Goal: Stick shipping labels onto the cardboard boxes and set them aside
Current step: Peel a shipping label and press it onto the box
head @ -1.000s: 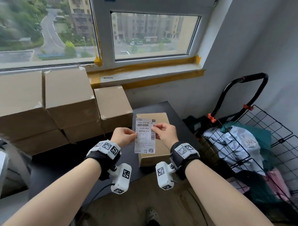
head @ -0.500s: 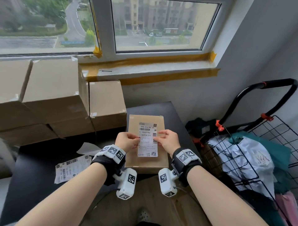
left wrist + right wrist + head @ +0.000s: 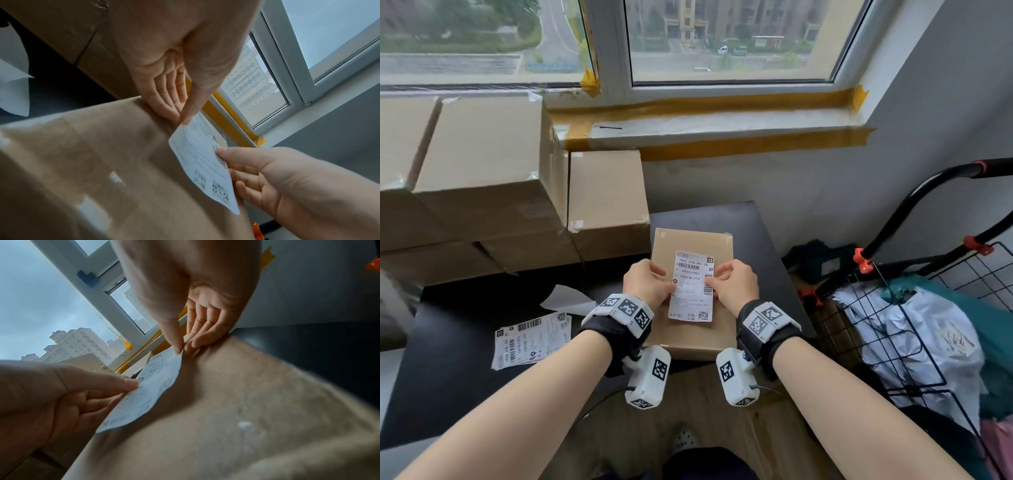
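A small brown cardboard box [image 3: 690, 337] lies flat on the black table [image 3: 465, 370] in front of me. Just above its top I hold a white shipping label [image 3: 692, 287] with barcode and QR code. My left hand [image 3: 645, 282] pinches the label's left edge between thumb and fingers. My right hand [image 3: 734, 282] pinches its right edge. In the left wrist view the label [image 3: 205, 168] hangs tilted over the box [image 3: 102, 170], its near end lifted off the cardboard. The right wrist view shows the same label [image 3: 148, 391] slightly curled above the box [image 3: 236, 410].
Larger cardboard boxes [image 3: 486, 178] are stacked at the left under the window; another [image 3: 607, 202] stands behind the small box. A stack of spare labels [image 3: 530, 339] and a peeled backing sheet [image 3: 568, 298] lie on the table's left. A wire cart [image 3: 928, 325] with bags stands at the right.
Both hands have lowered the label from mid-air down to just above the box top. The head view has tilted down, bringing the spare labels into sight.
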Motion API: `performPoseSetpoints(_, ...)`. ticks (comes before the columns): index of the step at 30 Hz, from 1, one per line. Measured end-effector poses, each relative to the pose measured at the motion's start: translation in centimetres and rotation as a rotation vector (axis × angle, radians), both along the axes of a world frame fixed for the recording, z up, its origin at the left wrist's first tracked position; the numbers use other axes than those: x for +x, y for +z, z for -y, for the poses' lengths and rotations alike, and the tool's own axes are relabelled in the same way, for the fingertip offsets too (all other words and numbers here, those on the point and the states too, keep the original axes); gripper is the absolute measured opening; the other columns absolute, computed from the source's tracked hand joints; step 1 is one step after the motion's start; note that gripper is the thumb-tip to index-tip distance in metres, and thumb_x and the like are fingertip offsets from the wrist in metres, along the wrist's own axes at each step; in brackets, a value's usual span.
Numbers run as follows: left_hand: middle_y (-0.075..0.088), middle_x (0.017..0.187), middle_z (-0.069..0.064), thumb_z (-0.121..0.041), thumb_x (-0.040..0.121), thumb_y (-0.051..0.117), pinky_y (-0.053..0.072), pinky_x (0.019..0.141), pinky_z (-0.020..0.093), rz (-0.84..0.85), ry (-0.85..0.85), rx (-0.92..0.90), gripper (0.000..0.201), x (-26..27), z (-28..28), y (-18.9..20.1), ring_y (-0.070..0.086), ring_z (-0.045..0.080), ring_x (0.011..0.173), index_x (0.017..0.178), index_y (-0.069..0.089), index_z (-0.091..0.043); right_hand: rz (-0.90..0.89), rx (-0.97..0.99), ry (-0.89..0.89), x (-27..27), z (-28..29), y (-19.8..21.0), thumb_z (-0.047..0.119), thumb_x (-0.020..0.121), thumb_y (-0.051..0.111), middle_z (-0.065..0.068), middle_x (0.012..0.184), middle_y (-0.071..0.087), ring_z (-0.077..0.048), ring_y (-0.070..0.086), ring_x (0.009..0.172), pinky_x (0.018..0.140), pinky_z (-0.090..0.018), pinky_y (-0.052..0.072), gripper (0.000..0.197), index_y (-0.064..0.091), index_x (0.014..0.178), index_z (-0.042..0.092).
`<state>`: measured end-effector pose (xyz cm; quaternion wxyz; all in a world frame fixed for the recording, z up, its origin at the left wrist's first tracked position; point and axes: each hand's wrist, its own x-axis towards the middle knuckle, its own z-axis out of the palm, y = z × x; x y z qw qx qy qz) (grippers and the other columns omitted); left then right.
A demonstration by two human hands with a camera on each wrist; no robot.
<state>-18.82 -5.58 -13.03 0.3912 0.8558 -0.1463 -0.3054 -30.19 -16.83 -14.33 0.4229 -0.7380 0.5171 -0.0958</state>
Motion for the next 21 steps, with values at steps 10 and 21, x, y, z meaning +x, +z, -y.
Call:
performPoseSetpoints(10, 0.068, 0.089, 0.006, -0.008, 0.066, 0.08, 0.058, 0.079, 0.04, 0.023, -0.054, 0.068, 0.03, 0.5, 0.7, -0.3, 0.068, 0.022, 0.082, 0.077, 0.054, -0.019, -0.074, -0.073, 0.033, 0.1, 0.0, 0.4, 0.023, 0.077, 0.072, -0.001, 0.093, 0.071, -0.02, 0.064, 0.094, 0.077, -0.028, 0.047, 0.021, 0.061, 0.094, 0.019)
performPoseSetpoints(21, 0.056, 0.11, 0.0, -0.037, 0.064, 0.081, 0.049, 0.087, 0.035, 0.242, -0.194, 0.205, 0.058, 1.1, -1.5, -0.1, 0.057, 0.019, 0.1, 0.113, 0.053, -0.024, -0.145, -0.278, 0.365, -0.4, 0.4, 0.6, 0.032, 0.085, 0.065, -0.002, 0.132, 0.049, -0.021, 0.044, 0.125, 0.101, -0.034, 0.038, 0.052, 0.047, 0.13, 0.015)
